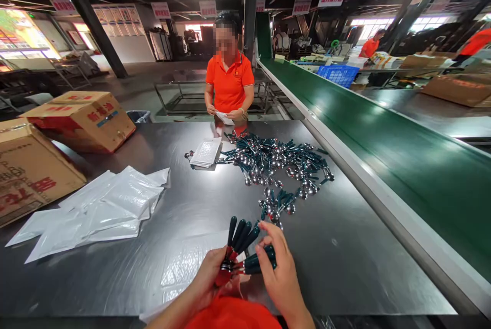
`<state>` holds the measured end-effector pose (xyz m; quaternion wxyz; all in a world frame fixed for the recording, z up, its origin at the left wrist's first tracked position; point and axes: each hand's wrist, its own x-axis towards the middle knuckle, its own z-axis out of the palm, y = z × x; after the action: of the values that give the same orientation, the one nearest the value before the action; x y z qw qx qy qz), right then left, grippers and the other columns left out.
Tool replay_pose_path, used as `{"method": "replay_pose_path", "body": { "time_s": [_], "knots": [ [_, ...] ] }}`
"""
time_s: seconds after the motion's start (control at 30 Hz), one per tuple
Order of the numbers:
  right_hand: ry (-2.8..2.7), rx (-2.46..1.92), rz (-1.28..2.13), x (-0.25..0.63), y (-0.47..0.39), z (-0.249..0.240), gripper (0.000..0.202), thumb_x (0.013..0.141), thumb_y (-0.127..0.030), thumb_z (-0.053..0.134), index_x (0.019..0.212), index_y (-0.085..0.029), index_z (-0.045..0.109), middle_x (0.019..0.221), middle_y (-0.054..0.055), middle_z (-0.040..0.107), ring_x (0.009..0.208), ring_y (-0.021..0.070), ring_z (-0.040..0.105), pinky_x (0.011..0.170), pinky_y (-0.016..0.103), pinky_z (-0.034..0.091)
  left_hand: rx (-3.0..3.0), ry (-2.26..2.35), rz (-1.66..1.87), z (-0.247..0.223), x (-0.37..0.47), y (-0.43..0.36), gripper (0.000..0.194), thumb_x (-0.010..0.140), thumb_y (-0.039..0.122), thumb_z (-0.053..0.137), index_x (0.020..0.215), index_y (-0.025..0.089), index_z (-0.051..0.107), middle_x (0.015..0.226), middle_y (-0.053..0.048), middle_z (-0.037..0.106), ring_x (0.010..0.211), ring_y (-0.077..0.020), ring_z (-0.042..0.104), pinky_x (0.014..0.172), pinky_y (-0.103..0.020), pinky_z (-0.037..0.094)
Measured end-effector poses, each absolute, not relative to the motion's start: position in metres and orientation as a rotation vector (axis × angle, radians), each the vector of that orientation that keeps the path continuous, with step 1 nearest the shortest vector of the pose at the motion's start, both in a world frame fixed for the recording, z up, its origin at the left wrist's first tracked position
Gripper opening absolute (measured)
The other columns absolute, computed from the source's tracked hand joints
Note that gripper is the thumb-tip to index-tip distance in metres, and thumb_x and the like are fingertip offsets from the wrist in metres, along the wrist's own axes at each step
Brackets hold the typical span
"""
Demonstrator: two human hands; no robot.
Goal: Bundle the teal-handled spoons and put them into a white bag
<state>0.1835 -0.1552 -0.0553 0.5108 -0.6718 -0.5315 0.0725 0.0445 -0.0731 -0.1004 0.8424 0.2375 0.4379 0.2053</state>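
Note:
At the near edge of the metal table, my left hand [211,270] is closed round several dark green-handled spoons [241,236], their handles fanned up and to the right. My right hand [276,262] is beside them with fingers curled; its thumb and fingers are at the handles pointing right, and it looks closed on them. Past my hands lies a small group of spoons [276,205], and behind that a large pile of the same spoons [276,157]. White plastic bags [192,257] lie flat under and left of my hands.
White padded envelopes [111,206] are spread on the left of the table [345,267]. Cardboard boxes [90,119] stand at the far left. A stack of white packets [206,152] lies near a person in orange [229,81] opposite. A green conveyor [368,129] runs along the right.

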Motion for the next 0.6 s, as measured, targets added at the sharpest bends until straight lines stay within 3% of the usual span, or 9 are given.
{"method": "replay_pose_path", "body": {
  "time_s": [0.07,0.13,0.23,0.3,0.4,0.5,0.6],
  "knots": [
    [-1.38,-1.601,0.206,0.186,-0.1551,-0.0543,0.035,0.095,-0.018,0.041,0.128,-0.028,0.046,0.12,0.005,0.055,0.097,0.0132,0.06,0.084,0.023,0.047,0.542,0.934,0.451,-0.1008,0.044,-0.0728,0.033,0.07,0.04,0.074,0.06,0.012,0.06,0.051,-0.003,0.06,0.042,-0.0111,0.055,0.039,-0.019,0.04],
    [-1.404,-1.57,0.208,0.1869,-0.1549,-0.0544,0.028,0.094,-0.02,0.043,0.12,-0.028,0.051,0.115,0.004,0.057,0.104,0.0148,0.058,0.086,0.023,0.046,0.568,0.933,0.449,-0.1028,0.0437,-0.0729,0.032,0.068,0.038,0.075,0.06,0.011,0.06,0.051,-0.003,0.06,0.043,-0.0107,0.054,0.039,-0.019,0.04],
    [-1.317,-1.542,0.175,0.1849,-0.1547,-0.0575,0.003,0.092,-0.025,0.049,0.095,-0.024,0.051,0.09,0.001,0.058,0.084,0.0146,0.059,0.074,0.023,0.047,0.564,0.927,0.435,-0.1058,0.0437,-0.0738,0.033,0.066,0.039,0.077,0.062,0.012,0.059,0.053,-0.003,0.06,0.045,-0.0107,0.055,0.04,-0.019,0.041],
    [-1.252,-1.57,0.147,0.1833,-0.1554,-0.0599,0.009,0.092,-0.027,0.048,0.084,-0.024,0.046,0.077,-0.001,0.052,0.07,0.0133,0.056,0.065,0.024,0.046,0.573,0.933,0.428,-0.1065,0.0439,-0.0745,0.037,0.063,0.044,0.078,0.062,0.013,0.058,0.053,-0.002,0.06,0.044,-0.0108,0.055,0.039,-0.019,0.04],
    [-1.223,-1.671,0.191,0.1839,-0.1576,-0.0609,0.006,0.093,-0.027,0.043,0.096,-0.024,0.048,0.078,-0.001,0.057,0.071,0.0137,0.059,0.066,0.024,0.048,0.609,0.927,0.388,-0.1066,0.0438,-0.0752,0.046,0.057,0.054,0.079,0.063,0.014,0.057,0.052,-0.002,0.06,0.037,-0.0093,0.049,0.032,-0.018,0.031],
    [-1.285,-1.752,0.306,0.1872,-0.1595,-0.0596,0.025,0.094,-0.029,0.042,0.118,-0.024,0.047,0.103,0.005,0.065,0.094,0.0164,0.064,0.079,0.026,0.051,0.642,0.927,0.341,-0.1077,0.0427,-0.0753,0.047,0.058,0.054,0.079,0.064,0.014,0.057,0.053,-0.002,0.059,0.036,-0.0082,0.048,0.031,-0.017,0.026],
    [-1.265,-1.801,0.34,0.1887,-0.1588,-0.0586,0.038,0.091,-0.036,0.047,0.127,-0.024,0.046,0.119,0.007,0.063,0.107,0.0192,0.062,0.087,0.029,0.051,0.659,0.921,0.331,-0.1102,0.0414,-0.0751,0.046,0.061,0.055,0.077,0.064,0.015,0.055,0.051,-0.001,0.058,0.036,-0.0087,0.049,0.032,-0.017,0.025]
  ]
}}
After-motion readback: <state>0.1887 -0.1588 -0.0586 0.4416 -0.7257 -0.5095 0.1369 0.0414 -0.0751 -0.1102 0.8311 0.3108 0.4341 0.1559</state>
